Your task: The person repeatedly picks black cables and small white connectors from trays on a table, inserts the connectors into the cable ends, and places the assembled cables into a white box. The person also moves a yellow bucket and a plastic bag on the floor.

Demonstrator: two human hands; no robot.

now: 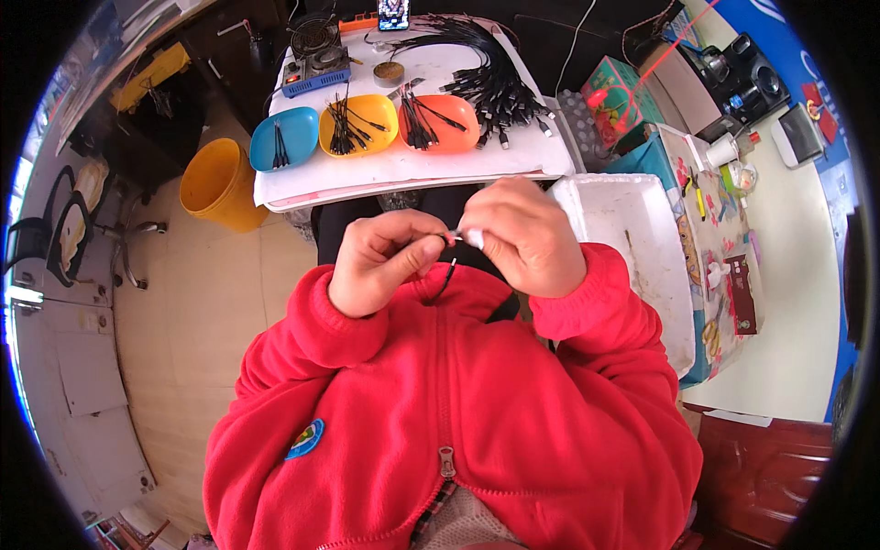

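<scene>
Over my lap, my left hand [390, 258] is closed, thumb and forefinger pinching a short black cable [446, 277]. One end of it, with a pale tip, dangles below those fingers. My right hand [524, 236] meets it from the other side, fingers pinched around a small whitish piece [473, 238] at the cable's other end; the fingers mostly hide it. Just ahead on the white table stand a blue bowl [266, 128], a yellow bowl [377, 105] and an orange bowl [449, 112], each holding short black cables.
A bundle of black cables [490, 87] covers the table's far right. Behind the bowls are a small blue device [316, 81], a round tin [389, 71] and a phone [393, 13]. A yellow bin [220, 188] stands left, a white foam box [632, 229] right.
</scene>
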